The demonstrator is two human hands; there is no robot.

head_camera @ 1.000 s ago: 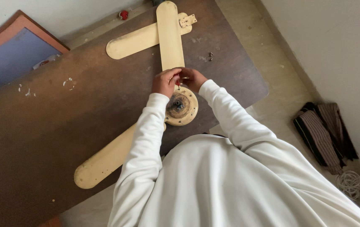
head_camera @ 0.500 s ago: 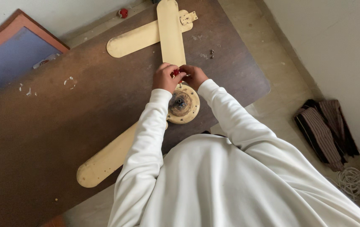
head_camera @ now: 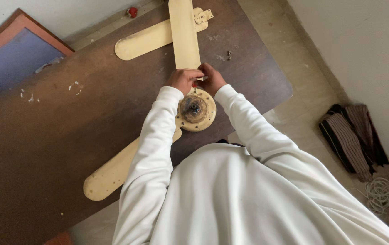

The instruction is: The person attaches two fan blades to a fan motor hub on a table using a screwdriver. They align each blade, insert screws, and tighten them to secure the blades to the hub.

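Observation:
A cream ceiling fan lies on a brown table (head_camera: 58,131). Its round motor hub (head_camera: 197,110) sits near the table's front edge. One blade (head_camera: 184,31) runs from the hub toward the far edge; another blade (head_camera: 113,172) runs down-left under my left sleeve. A loose third blade (head_camera: 149,40) lies crosswise beneath the far one. My left hand (head_camera: 183,80) and my right hand (head_camera: 211,79) meet at the hub's far rim, where the blade joins. Both are closed around a red-handled screwdriver (head_camera: 195,84), its shaft pointing down at the hub.
Small screws (head_camera: 227,55) lie on the table right of the far blade. A blue board with a red frame (head_camera: 8,59) leans at the left. On the tiled floor at the right lie a striped dark cloth (head_camera: 351,138) and a coil of white cord (head_camera: 384,196).
Both hands shifted slightly on the screwdriver at the hub's rim, the left hand closing further over the red handle. The view drifted a little; the fan has not moved.

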